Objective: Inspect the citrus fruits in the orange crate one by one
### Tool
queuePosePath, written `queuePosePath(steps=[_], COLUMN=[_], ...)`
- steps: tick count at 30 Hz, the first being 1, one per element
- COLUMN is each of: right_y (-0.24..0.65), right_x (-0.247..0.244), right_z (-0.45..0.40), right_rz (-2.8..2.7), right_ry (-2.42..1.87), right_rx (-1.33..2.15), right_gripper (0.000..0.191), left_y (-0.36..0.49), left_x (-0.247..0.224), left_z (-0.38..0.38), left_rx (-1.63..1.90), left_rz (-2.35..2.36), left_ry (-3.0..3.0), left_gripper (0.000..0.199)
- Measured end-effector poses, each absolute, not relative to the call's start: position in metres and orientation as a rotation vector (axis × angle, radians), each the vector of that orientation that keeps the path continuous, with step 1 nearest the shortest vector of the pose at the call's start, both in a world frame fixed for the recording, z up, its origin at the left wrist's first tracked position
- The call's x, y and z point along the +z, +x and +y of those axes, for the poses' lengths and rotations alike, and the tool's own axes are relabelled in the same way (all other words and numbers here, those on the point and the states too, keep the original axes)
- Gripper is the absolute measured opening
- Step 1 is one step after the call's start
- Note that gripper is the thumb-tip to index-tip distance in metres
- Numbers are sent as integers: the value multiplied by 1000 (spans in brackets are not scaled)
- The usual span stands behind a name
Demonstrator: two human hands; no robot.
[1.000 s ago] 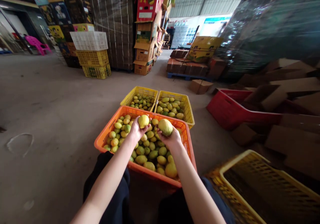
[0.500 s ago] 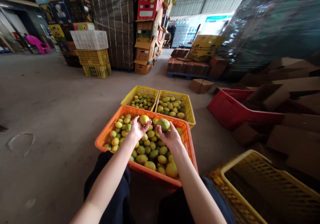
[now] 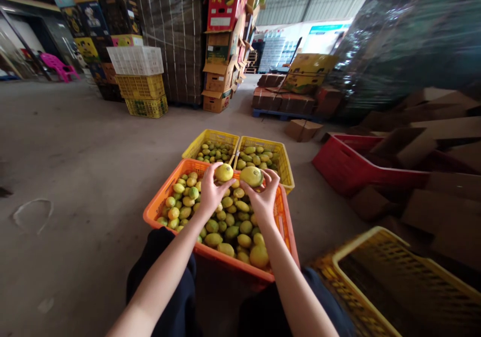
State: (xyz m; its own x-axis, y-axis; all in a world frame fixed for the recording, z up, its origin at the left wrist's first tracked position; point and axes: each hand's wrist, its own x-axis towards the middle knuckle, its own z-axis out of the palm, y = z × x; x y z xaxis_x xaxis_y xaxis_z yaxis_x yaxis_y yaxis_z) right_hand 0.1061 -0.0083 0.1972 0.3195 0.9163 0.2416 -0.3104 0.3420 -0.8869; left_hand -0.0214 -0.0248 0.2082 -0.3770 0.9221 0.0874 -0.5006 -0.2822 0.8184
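My left hand (image 3: 212, 187) grips a yellow lemon (image 3: 224, 172) between thumb and fingers. Beside it, my right hand (image 3: 264, 192) is closed on a larger, yellow-green lemon (image 3: 251, 177). Both fruits are held up over the far side of an orange crate (image 3: 161, 197), close together but apart. Inside that crate lie many loose lemons (image 3: 232, 232), some yellow and some green. Just beyond its far rim stand two yellow crates, a left one (image 3: 193, 149) and a right one (image 3: 287, 164), each with more lemons in it.
At my lower right stands another yellow crate (image 3: 379, 237). A red crate (image 3: 334, 161) with cardboard is further right. Stacked white (image 3: 135, 60) and yellow crates (image 3: 146, 105) stand at the back left, near tall cardboard boxes (image 3: 217, 79). A small carton (image 3: 302, 129) sits on the floor.
Both hands have lifted slightly and moved away from me, turning the lemons. The right lemon now shows a yellower side with its end toward me.
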Motion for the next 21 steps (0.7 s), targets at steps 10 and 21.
queuePosePath(steps=[10, 21], right_y=[104, 149], right_x=[204, 194], right_z=[-14, -6], right_rz=[-923, -536], right_ry=[-842, -937], right_rx=[884, 1298], right_gripper=[63, 41], left_y=[-20, -7], left_x=[208, 141], left_z=[-27, -66], left_rx=[1767, 731], left_rz=[924, 1137], left_ry=[671, 1146], left_gripper=[43, 29])
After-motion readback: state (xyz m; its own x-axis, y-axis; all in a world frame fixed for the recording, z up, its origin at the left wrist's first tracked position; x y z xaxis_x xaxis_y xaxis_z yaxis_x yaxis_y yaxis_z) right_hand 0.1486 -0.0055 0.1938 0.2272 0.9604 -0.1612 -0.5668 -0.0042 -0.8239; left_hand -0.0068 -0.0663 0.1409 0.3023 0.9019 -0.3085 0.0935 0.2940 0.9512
